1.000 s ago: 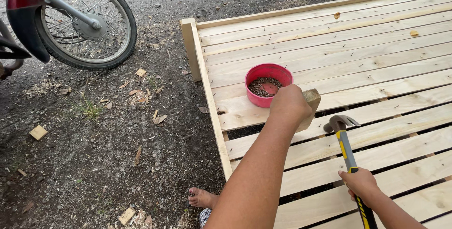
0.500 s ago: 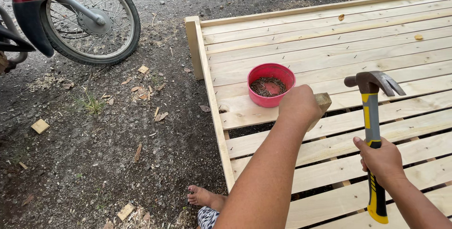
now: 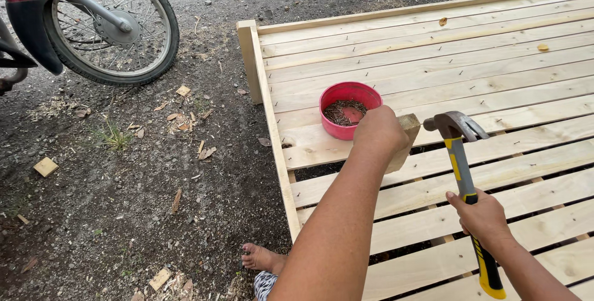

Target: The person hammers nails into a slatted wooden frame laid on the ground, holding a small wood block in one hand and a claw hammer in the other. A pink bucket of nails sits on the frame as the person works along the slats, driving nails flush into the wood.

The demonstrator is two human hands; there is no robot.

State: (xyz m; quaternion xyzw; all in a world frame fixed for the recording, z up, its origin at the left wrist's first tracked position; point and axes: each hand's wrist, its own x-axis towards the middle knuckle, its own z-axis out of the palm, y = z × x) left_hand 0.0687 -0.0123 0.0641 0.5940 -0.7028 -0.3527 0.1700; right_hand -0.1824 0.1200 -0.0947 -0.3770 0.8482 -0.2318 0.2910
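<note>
1. The person's left hand (image 3: 379,133) is closed around a small pale wooden block (image 3: 405,141), gripping it from the near side and holding it just above the slats, likely so that it stays steady under the tool.
2. The right hand (image 3: 482,216) is wrapped tightly round the yellow-and-black handle of a steel claw hammer (image 3: 461,165). The hammer head sits level with the block and touches, or nearly touches, its right end.
3. Just beyond the left hand stands a round red plastic bowl of dark nails (image 3: 348,110), within easy reach of the fingers.
4. Under both hands lies a large platform of pale wooden slats (image 3: 445,53), with dark open gaps between the nearer slats and tighter joints farther away.
5. The platform's left edge, a raised side board ending in a short corner post, runs to the left of the left forearm.
6. Past that edge is open dark gravel (image 3: 124,214) scattered with wood chips and offcuts. A bare foot (image 3: 263,257) rests there, below the left elbow.
7. Far to the left of the hands stands a motorcycle's spoked wheel (image 3: 111,25).
</note>
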